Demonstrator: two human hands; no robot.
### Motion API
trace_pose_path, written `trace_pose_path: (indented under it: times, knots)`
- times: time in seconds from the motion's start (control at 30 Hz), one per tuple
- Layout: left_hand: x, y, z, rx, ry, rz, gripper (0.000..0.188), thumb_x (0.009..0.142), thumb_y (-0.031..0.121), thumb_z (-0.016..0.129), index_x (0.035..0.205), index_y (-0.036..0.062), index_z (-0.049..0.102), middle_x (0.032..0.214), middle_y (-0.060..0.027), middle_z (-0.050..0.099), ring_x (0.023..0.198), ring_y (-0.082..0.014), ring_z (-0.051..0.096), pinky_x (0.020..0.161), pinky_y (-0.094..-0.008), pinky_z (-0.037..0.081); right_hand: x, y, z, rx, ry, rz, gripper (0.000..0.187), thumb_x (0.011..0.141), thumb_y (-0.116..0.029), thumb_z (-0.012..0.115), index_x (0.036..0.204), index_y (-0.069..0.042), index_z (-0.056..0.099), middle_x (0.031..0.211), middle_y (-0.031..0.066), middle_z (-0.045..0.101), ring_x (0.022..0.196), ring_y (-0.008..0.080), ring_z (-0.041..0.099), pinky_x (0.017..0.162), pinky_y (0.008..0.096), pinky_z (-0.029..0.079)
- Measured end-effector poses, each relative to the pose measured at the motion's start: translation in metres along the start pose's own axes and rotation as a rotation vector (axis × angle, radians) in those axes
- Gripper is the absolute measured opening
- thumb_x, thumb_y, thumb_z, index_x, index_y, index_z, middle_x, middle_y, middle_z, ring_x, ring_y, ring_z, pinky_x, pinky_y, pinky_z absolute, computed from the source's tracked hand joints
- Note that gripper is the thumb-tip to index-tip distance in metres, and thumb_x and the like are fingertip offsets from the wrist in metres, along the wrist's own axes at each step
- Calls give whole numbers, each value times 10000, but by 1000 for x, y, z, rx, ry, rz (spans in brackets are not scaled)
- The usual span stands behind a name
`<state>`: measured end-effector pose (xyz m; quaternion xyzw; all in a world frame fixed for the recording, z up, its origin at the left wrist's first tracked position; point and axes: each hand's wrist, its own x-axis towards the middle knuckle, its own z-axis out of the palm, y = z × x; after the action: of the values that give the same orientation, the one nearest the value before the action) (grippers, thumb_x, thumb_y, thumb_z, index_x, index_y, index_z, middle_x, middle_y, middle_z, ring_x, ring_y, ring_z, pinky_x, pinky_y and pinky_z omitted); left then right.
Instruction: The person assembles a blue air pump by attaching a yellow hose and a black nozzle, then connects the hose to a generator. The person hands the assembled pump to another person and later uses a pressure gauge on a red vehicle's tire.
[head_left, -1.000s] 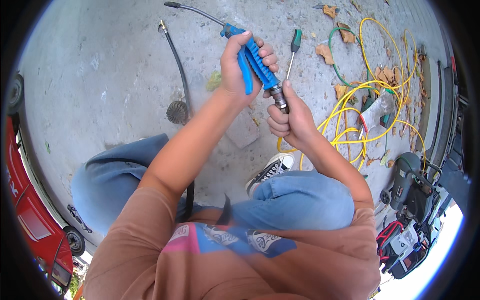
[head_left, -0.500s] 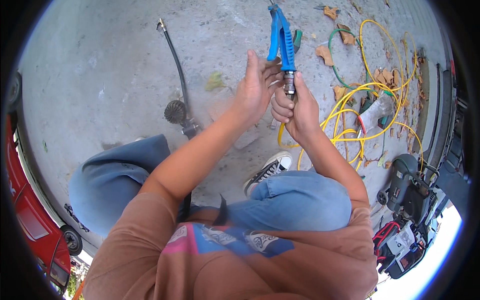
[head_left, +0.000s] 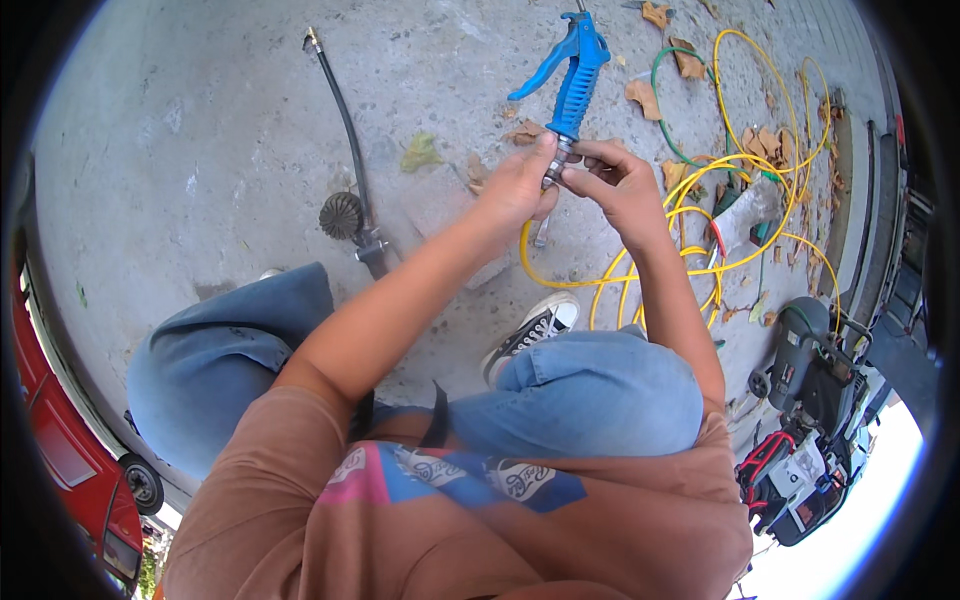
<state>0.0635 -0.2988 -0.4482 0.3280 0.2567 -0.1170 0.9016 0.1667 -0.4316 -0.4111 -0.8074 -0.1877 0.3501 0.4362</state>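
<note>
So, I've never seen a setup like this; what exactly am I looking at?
There's no machine: these are a person's own bare hands, filmed from a camera on their head, looking down. Its wide fisheye lens bends straight edges near the rim. The picture's left is the person's left.

The left hand grips a metal fitting at the base of a blue trigger tool; the right hand pinches that fitting too. On the concrete ground lie a black hose with a ribbed round part beside it, a loosely looped yellow hose, and dry leaves.
</note>
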Motion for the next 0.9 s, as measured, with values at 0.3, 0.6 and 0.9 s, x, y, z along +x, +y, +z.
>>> trace_pose_path:
  times: [0.3, 0.6, 0.9]
  knots:
    - [-13, -37, 19, -367, -282, -214, 290, 1006, 364, 337, 970, 122, 492, 675, 29, 445, 474, -36, 269, 429, -196, 206, 4, 5, 10, 776, 66, 213, 386, 944, -406, 596, 1030, -31, 564, 896, 124, 670, 812, 191, 635, 739, 319, 515]
    - [-6, -56, 20, 249, 80, 12, 130, 866, 228, 562, 827, 109, 526, 684, 41, 448, 590, -51, 377, 487, -240, 268, -4, -4, 31, 607, 111, 257, 338, 903, -334, 677, 1005, -21, 599, 851, 123, 681, 775, 192, 650, 723, 314, 532]
    - [-14, -51, 14, -116, -67, -201, 174, 915, 204, 568, 779, 128, 489, 644, 45, 428, 434, -47, 264, 420, -222, 199, -10, 6, 21, 633, 51, 233, 490, 950, -450, 560, 1092, 18, 592, 981, 135, 657, 902, 180, 628, 807, 346, 506]
